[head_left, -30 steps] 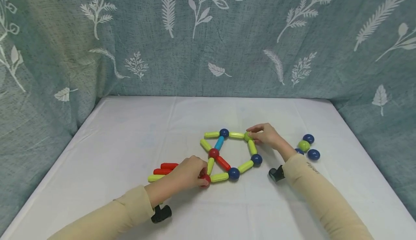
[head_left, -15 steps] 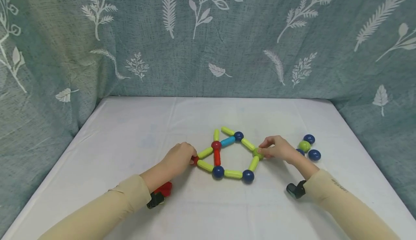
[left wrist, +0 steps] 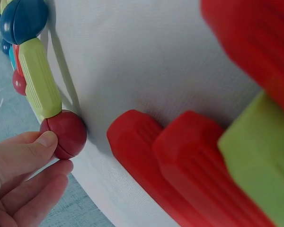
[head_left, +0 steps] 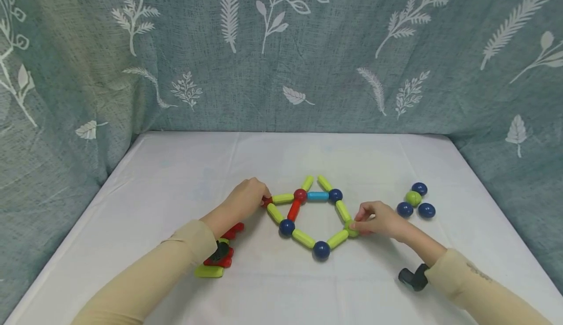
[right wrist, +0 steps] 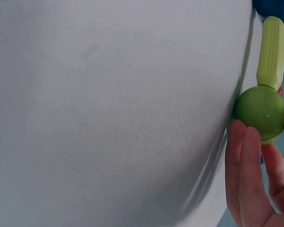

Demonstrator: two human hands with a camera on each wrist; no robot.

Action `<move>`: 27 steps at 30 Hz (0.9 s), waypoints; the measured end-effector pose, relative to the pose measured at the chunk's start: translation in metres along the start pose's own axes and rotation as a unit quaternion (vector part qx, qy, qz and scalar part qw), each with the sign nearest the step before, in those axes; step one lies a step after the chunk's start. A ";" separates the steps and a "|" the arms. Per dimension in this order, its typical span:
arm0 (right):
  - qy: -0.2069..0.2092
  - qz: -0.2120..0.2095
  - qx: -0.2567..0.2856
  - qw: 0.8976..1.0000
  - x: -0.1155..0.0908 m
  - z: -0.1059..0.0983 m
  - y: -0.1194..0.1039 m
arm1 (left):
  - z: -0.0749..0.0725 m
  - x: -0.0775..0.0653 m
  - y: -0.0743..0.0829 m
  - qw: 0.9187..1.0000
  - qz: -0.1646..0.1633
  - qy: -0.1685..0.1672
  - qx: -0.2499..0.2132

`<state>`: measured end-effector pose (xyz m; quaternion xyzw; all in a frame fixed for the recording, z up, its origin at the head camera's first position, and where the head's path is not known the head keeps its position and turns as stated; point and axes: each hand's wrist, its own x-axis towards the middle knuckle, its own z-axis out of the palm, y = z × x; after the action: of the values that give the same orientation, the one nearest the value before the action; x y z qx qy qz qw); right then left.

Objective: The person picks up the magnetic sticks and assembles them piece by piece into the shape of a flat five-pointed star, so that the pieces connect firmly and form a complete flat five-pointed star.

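A linked figure of rods and balls lies mid-table, with yellow-green rods, a blue rod and a red rod. My left hand pinches the red ball at its left corner between thumb and fingers. On the right side my right hand grips the green ball. Between the hands, a second red ball and dark blue balls such as the front one join the rods. Two yellow-green rods point outward at the back, their far ends apart.
Loose red and yellow-green rods lie under my left wrist, partly hidden by the wrist camera. To the right sits a cluster of dark blue balls around a green one. A patterned curtain hangs behind the white table.
The whole figure has turned clockwise on the table. My left hand has moved away from me with its red ball; my right hand has come nearer and rightward with the green ball.
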<state>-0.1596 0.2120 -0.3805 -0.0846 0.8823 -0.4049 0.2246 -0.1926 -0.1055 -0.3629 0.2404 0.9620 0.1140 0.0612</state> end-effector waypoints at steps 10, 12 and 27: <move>-0.003 -0.024 -0.007 1.000 -0.005 -0.002 0.003 | 0.000 0.002 0.001 1.000 -0.001 -0.011 0.012; -0.002 -0.044 -0.011 0.999 -0.007 -0.007 0.005 | -0.001 0.001 0.001 1.000 0.000 -0.012 0.017; 0.189 -0.102 -0.013 0.977 -0.022 -0.085 0.045 | 0.001 -0.003 0.000 1.000 0.006 -0.010 0.028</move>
<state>-0.1784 0.3067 -0.3587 -0.0995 0.9006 -0.4230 0.0105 -0.1902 -0.1067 -0.3640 0.2487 0.9628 0.0845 0.0635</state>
